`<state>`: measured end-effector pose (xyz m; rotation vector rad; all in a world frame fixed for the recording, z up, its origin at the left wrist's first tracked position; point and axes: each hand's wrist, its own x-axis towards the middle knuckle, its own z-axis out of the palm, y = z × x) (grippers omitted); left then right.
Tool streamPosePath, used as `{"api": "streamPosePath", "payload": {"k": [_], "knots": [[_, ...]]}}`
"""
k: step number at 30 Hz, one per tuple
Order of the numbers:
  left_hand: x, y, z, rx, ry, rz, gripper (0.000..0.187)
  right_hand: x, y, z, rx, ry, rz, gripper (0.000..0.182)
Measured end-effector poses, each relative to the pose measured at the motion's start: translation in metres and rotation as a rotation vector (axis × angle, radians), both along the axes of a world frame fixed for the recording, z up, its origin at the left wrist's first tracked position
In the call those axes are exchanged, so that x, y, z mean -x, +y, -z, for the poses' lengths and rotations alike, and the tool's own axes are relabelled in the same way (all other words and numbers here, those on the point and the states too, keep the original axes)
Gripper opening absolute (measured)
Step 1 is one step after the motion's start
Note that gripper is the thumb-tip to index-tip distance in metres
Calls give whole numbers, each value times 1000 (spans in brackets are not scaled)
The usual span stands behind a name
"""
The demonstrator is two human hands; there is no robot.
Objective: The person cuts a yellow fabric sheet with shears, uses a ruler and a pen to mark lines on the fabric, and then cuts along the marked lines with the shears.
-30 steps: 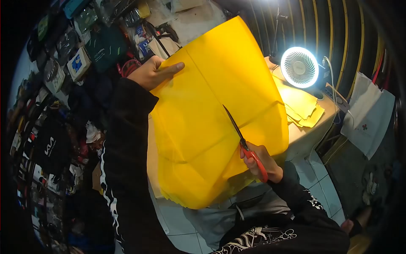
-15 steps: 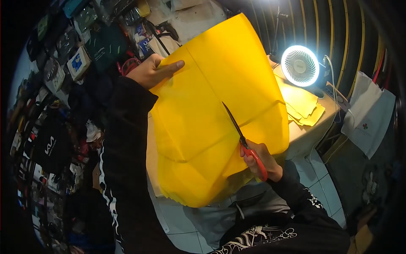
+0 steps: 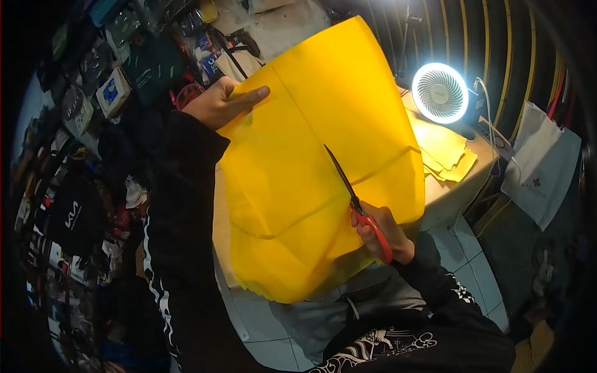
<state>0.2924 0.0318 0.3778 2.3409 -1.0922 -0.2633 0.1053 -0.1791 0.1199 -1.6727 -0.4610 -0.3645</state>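
Observation:
A large, creased yellow sheet (image 3: pixel 292 193), looking like fabric, spreads over the table's front and hangs past its edge. My left hand (image 3: pixel 225 104) pinches its upper left edge, thumb lying flat on top and the other fingers hidden beneath. In my right hand (image 3: pixel 384 233), at the lower right of the sheet, are scissors (image 3: pixel 372 231) with red handles and dark blades, pointing up and left. A single blade line shows, lying over the yellow surface. From near its tip, a thin dark straight line runs up to the sheet's top edge.
A lit ring-shaped fan (image 3: pixel 440 93) stands at the table's right, beside a pile of yellow pieces (image 3: pixel 444 152). A white bag (image 3: pixel 538 165) hangs farther right, near a cable. Packed bags and goods (image 3: pixel 81 205) crowd the left side. Below is a tiled floor (image 3: pixel 267 323).
Very little differs. The view has shifted slightly, and the scissors' tip appears a touch higher and farther left. Both hands keep their grip.

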Motion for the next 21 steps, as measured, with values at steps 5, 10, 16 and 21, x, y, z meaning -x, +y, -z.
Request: {"api": "streamPosePath", "payload": {"k": [5,10,16,21], "knots": [[9,-6,5,91,21,-10,47,-2,-1,6,-6,-15,-2,47],[13,-9,2,68,4,8,44,1,-1,-4,-63,64,-33,49],[11,-8,4,85,30,0,44,-1,-1,-1,-37,27,-12,50],[17,-9,4,106,5,13,44,-2,2,3,-27,-7,8,51]]}}
